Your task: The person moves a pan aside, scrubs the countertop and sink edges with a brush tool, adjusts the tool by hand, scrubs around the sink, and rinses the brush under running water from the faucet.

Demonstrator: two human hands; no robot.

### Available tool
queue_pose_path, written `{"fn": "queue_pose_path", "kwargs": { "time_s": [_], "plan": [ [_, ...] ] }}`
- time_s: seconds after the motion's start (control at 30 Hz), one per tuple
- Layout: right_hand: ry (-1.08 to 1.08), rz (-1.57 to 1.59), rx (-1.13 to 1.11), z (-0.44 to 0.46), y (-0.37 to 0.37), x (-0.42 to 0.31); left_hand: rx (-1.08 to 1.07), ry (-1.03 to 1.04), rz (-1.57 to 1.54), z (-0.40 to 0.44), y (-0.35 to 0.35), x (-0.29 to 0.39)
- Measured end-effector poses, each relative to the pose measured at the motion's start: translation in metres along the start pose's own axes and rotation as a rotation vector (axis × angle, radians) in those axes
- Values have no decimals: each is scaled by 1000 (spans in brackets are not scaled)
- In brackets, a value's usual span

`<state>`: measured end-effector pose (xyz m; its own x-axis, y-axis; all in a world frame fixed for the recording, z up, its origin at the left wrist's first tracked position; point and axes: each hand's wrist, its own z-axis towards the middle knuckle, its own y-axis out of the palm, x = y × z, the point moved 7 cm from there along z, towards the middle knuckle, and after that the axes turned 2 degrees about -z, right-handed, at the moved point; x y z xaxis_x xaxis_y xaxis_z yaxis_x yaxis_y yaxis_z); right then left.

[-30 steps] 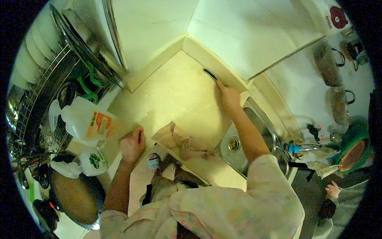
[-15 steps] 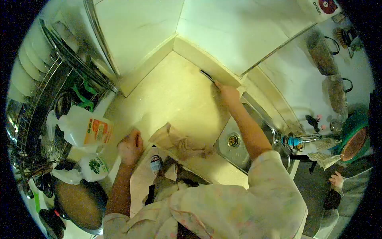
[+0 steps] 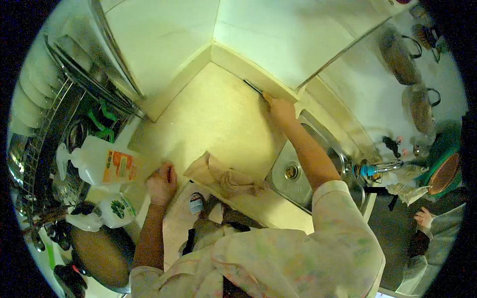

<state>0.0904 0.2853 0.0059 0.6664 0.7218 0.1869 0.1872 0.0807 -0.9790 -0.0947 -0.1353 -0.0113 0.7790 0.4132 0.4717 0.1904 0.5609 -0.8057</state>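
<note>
My right hand (image 3: 281,112) is closed around a thin, dark, blade-like tool (image 3: 253,86); its exact kind is too small to tell. The tool lies along the seam where the beige countertop (image 3: 208,114) meets the low backsplash. Curled into a fist, my left hand (image 3: 162,183) rests at the counter's front edge, and nothing shows in it. Between my hands a crumpled beige cloth (image 3: 229,180) is bunched at the front edge. A steel sink (image 3: 283,186) is set in beside my right forearm.
On the left stand a jug with an orange label (image 3: 107,161), a spray bottle (image 3: 117,211), a frying pan (image 3: 102,256) and a dish rack with plates (image 3: 37,97). To the right are a faucet (image 3: 385,168) and a green basin (image 3: 442,171). Another person's hand (image 3: 423,218) shows at far right.
The view has shifted slightly. My right hand and the tool have slid a little along the seam toward the corner. My left hand stays in place.
</note>
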Motion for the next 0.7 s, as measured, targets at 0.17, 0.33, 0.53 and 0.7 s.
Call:
{"fn": "queue_pose_path", "kwargs": {
  "time_s": [0.17, 0.33, 0.53, 0.7],
  "plan": [
    [98, 11, -83, -66, -3, 45, -28, 16, 53, -5, 10, -10],
    [-17, 66, 106, -116, 21, 102, -49, 15, -1, 3, 8, 2],
    [-62, -53, 58, -50, 17, 54, -19, 52, 42, -1, 10, 2],
    [11, 42, -30, -97, 41, 94, -18, 58, 28, 5, 3, 7]
  ]
}}
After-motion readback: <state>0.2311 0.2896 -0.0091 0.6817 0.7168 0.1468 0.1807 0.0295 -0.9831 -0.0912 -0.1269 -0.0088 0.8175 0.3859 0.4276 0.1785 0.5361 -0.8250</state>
